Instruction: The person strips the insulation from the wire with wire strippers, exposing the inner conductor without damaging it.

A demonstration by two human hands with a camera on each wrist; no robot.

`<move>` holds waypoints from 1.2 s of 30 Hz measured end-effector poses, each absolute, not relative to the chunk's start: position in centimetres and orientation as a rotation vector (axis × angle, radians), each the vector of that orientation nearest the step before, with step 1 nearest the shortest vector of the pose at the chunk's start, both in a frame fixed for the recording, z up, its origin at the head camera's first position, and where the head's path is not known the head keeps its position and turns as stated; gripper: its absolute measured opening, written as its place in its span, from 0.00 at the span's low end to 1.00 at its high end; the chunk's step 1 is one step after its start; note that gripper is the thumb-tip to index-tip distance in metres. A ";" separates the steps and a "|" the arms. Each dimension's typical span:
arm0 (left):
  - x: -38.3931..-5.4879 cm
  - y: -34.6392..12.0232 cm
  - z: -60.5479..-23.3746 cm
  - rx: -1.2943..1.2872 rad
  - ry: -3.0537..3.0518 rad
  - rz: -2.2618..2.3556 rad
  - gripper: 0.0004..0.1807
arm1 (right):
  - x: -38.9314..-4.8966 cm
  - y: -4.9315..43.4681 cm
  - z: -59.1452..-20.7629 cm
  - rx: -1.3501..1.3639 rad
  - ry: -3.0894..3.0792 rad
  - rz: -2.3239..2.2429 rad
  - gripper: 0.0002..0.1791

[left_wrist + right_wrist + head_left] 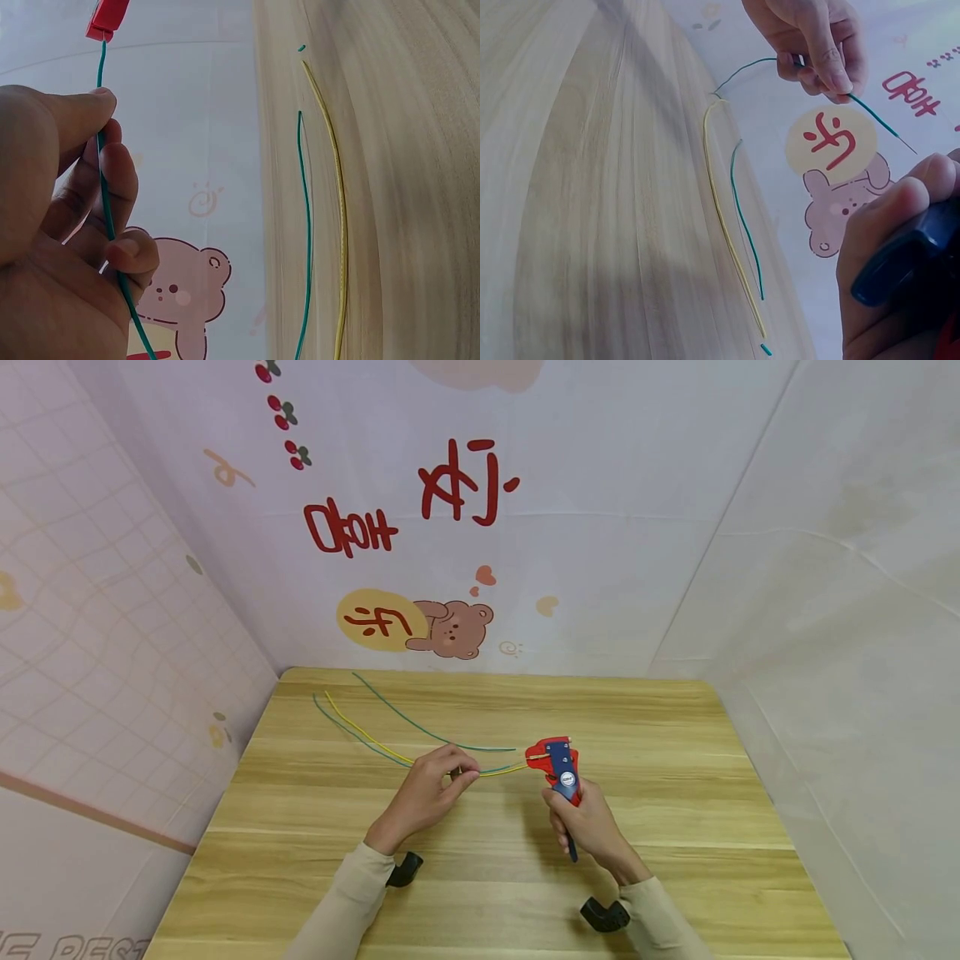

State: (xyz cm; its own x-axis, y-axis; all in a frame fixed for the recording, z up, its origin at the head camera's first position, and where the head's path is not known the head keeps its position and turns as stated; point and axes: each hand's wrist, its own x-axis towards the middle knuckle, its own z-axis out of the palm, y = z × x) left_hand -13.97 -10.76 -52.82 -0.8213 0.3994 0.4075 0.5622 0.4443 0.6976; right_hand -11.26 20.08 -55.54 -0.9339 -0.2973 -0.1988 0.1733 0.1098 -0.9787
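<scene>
My left hand (427, 789) pinches a green wire (103, 180) between thumb and fingers, and its length trails down across the palm. A thin bare metal end (907, 144) sticks out of its green covering. That end points at the red head of a wire stripper (107, 16); whether they touch I cannot tell. My right hand (592, 827) grips the red and blue wire stripper (560, 762) by its handles, above the table. On the wood below lie a yellow wire (339, 187) and a second green wire (307, 225).
A small cut piece of green covering (766, 349) lies by the yellow wire's end. The wooden table (480, 893) meets a patterned cloth wall (600, 593) at its far edge, with further cloth at both sides. Black wrist mounts (604, 914) hang under the forearms.
</scene>
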 end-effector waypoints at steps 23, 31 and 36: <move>-13.8 -10.6 -53.0 -0.856 -2.519 -1.329 0.03 | -11.4 20.8 -55.4 -0.125 2.052 -1.887 0.24; -13.7 -10.6 -53.5 -0.877 -2.508 -1.322 0.03 | -11.3 21.1 -55.4 -0.128 2.039 -1.904 0.19; -13.5 -10.6 -53.9 -0.875 -2.509 -1.327 0.03 | -11.3 21.2 -55.4 -0.143 2.039 -1.902 0.17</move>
State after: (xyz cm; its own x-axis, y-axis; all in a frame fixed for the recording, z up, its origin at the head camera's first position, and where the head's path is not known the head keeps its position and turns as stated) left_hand -13.55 -10.61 -53.85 -0.8130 0.4180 0.4053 0.5703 0.4315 0.6990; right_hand -11.27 21.18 -55.44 -0.9346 -0.3055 -0.1822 0.1606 0.0946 -0.9825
